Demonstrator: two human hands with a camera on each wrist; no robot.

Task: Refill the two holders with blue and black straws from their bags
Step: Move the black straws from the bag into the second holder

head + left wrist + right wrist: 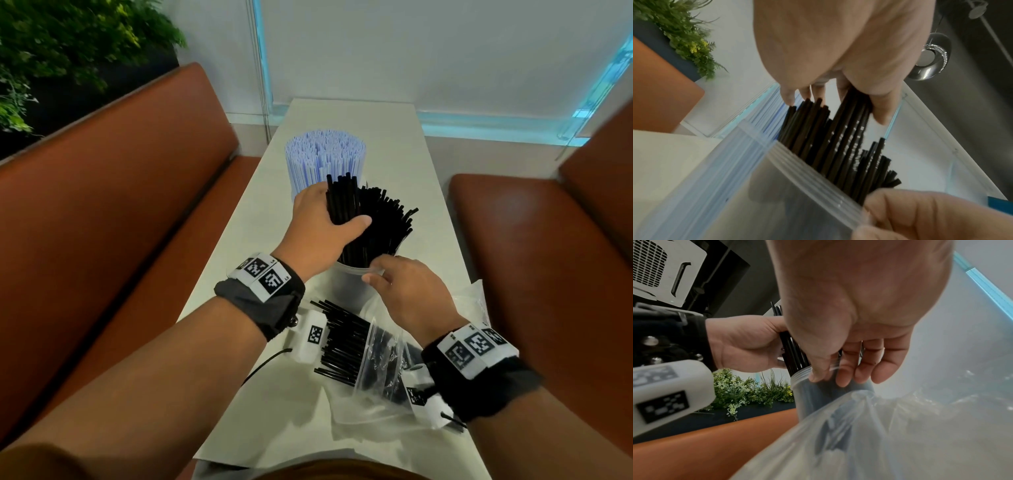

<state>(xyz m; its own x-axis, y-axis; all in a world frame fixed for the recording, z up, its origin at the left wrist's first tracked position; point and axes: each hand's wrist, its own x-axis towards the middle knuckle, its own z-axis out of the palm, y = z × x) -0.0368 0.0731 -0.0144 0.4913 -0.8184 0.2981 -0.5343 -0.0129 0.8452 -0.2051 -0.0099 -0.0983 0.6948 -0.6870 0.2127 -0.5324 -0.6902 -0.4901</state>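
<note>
My left hand (pixel 329 219) grips a bunch of black straws (pixel 342 205) upright, their lower ends inside the translucent holder (pixel 349 284). More black straws (pixel 387 219) fan to the right in that holder. My right hand (pixel 387 277) holds the holder's near rim between thumb and fingers; the right wrist view shows this hand (pixel 849 366) on the ribbed rim (pixel 801 374). Behind stands the second holder, packed with blue straws (pixel 325 161). A clear bag (pixel 376 353) with black straws spilling from its mouth lies near me. In the left wrist view, my fingers (pixel 881 110) wrap the black straws (pixel 838 138).
The narrow white table (pixel 394 137) runs away from me between two orange-brown benches (pixel 120 205). Crumpled clear plastic (pixel 472 301) lies at the table's right edge. A plant (pixel 51 51) is at the far left, and a frosted window wall closes the far end.
</note>
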